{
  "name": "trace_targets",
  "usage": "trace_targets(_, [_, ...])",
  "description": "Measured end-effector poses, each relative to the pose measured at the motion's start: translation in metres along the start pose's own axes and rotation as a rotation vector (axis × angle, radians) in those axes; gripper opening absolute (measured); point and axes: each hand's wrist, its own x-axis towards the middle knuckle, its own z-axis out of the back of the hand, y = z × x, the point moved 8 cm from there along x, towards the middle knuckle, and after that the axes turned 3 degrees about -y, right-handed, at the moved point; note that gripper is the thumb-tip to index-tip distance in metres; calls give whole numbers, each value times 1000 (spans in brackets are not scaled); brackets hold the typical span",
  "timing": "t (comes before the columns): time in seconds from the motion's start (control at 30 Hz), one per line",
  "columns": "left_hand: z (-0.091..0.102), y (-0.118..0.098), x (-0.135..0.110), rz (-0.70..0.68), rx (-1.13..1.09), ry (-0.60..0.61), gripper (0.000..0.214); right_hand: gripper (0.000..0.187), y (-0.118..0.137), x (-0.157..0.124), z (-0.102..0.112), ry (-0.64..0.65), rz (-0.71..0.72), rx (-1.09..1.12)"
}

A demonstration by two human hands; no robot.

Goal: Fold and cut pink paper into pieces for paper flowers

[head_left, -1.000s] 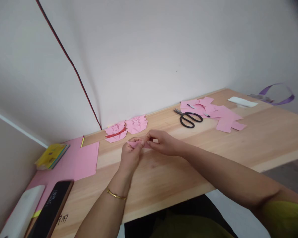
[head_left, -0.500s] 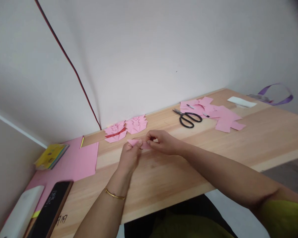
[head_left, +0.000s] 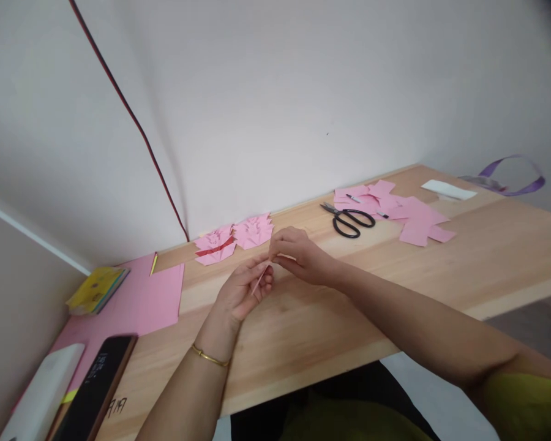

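Above the wooden table, my left hand (head_left: 244, 286) holds a small piece of pink paper (head_left: 259, 280) between thumb and fingers, its edge turned toward me. My right hand (head_left: 298, 254) pinches the upper end of the same paper, fingertips touching those of the left. Most of the paper is hidden by the fingers. Just beyond the hands lie folded pink paper pieces (head_left: 252, 231), grouped by the wall, with a dark red strip (head_left: 215, 247) across the left group.
Black-handled scissors (head_left: 348, 219) and pink paper scraps (head_left: 416, 217) with pens lie at the back right. At left are large pink sheets (head_left: 158, 300), a yellow packet (head_left: 96, 291), a black digital clock (head_left: 96, 386) and a white box (head_left: 43, 392). The wall (head_left: 275, 104) borders the table.
The pink paper has turned from lying flat between my fingers to edge-on. My left hand has rolled, its fingers now showing beneath the paper; my right hand has risen slightly.
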Motion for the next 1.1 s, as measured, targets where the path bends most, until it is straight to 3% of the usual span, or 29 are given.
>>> trace_targets(0.13, [6, -17, 1, -276, 45, -75, 46, 12, -6, 0, 6, -98, -45, -12])
trace_targets(0.23, [9, -23, 1, -399, 86, -125, 45, 11, -14, 0, 13, -169, -144, 78])
trace_targets(0.33, [11, -26, -1, -470, 120, -174, 39, 11, -24, -3, 7, -105, -311, 196])
trace_targets(0.53, [11, -25, -1, -493, 142, -202, 29, 16, -26, -7, -11, 31, -449, 360])
trace_targets(0.93, [4, -23, -6, -477, 227, -255, 27, 15, -27, -9, -20, 113, -448, 361])
trace_targets(1.1, [4, -18, -3, -428, 282, -216, 28, 12, -29, -10, -21, 126, -466, 341])
